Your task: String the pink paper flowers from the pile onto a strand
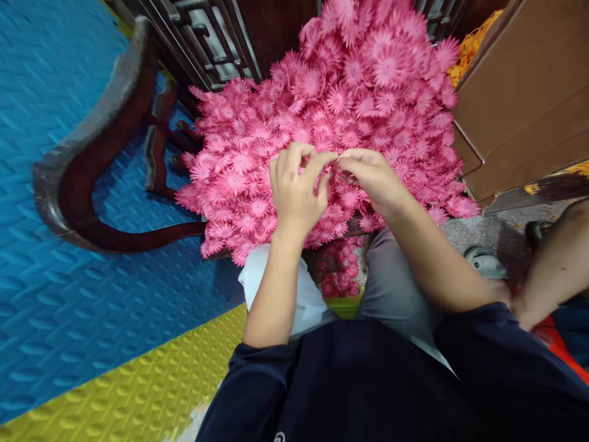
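A big heap of pink artificial flowers with thin pointed petals lies in front of me. Above its near part, my left hand is closed in a pinch, thumb and forefinger pressed together. My right hand is also pinched, and its fingertips meet those of the left just over the blooms. Whatever lies between the fingertips is too small to make out against the pink.
A dark curved wooden armrest stands at the left on blue and yellow floor mats. A brown cardboard box rises at the right, with orange strands behind it. Another person's limb reaches in at the lower right.
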{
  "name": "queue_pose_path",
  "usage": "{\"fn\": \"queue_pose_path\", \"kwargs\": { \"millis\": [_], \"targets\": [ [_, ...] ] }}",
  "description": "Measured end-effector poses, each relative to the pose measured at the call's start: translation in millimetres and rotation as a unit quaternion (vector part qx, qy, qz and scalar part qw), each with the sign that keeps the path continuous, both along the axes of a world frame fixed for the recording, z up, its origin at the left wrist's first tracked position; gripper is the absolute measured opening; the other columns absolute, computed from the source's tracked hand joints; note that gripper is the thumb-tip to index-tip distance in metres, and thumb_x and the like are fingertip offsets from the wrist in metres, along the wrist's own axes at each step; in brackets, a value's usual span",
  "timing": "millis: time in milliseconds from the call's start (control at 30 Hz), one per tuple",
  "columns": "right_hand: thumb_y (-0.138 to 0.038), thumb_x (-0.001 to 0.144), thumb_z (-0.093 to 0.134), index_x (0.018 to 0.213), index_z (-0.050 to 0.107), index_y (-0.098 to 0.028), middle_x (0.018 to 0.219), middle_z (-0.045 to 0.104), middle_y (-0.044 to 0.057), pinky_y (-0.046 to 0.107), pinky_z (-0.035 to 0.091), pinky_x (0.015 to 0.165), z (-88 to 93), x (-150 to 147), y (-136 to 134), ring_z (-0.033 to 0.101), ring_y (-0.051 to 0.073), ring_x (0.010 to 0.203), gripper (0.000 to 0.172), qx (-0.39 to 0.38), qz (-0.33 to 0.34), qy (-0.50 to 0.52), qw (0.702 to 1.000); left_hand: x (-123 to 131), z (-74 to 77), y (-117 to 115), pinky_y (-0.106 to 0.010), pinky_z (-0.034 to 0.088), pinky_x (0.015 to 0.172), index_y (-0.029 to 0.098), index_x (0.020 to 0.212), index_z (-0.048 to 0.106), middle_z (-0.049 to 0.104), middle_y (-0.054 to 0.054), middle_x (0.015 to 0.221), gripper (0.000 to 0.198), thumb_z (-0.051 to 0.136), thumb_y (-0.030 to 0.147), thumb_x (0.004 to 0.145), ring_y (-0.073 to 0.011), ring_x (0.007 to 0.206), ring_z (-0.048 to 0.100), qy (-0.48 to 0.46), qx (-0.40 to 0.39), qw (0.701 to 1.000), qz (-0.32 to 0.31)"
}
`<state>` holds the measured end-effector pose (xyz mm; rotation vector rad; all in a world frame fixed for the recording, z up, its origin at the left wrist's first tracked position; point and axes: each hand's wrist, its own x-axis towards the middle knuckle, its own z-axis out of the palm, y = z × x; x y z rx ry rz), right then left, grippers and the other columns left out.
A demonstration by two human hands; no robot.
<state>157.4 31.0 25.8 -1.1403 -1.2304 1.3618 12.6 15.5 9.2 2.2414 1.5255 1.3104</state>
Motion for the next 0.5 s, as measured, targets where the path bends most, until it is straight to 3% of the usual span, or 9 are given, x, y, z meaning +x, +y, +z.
{"fn": "queue_pose_path", "kwargs": {
  "millis": [167, 400, 500],
  "targets": [
    [-0.014, 0.074, 0.058, 0.053, 0.056, -0.017, 0.052, 0.047, -0.005, 0.023, 0.036, 0.060, -0.2, 3, 3, 0.038, 0.006, 0.054, 0.021, 0.032, 0.014, -0.033, 0.999, 4, 1.0, -3, -0.046, 0.035, 0.097, 0.027, 0.094, 0.066, 0.061, -0.008, 0.101, 0.016, 0.065, 0.026, 0.077, -0.0294, 0.103, 0.052, -0.015, 0.004, 1.000, 0.008],
    [-0.018, 0.074, 0.059, 0.060, 0.065, -0.017, 0.062, 0.061, -0.002, 0.025, 0.039, 0.066, -9.7, 6, 6, 0.049, 0.009, 0.062, 0.015, 0.073, 0.003, -0.087, 0.994, 4, -4.1, 0, -0.051, 0.034, 0.099, 0.025, 0.081, 0.064, 0.062, -0.006, 0.099, 0.004, 0.066, 0.025, 0.078, -0.0303, 0.107, 0.052, -0.029, -0.010, 1.000, 0.003],
    [-0.017, 0.074, 0.060, 0.059, 0.065, -0.016, 0.059, 0.059, -0.003, 0.025, 0.038, 0.065, -8.8, 6, 5, 0.048, 0.008, 0.060, 0.016, 0.071, -0.004, -0.096, 0.993, 3, -4.0, 1, -0.050, 0.034, 0.099, 0.024, 0.078, 0.063, 0.063, -0.006, 0.100, 0.003, 0.064, 0.025, 0.081, -0.0302, 0.108, 0.053, -0.007, -0.020, 1.000, -0.003]
  ]
}}
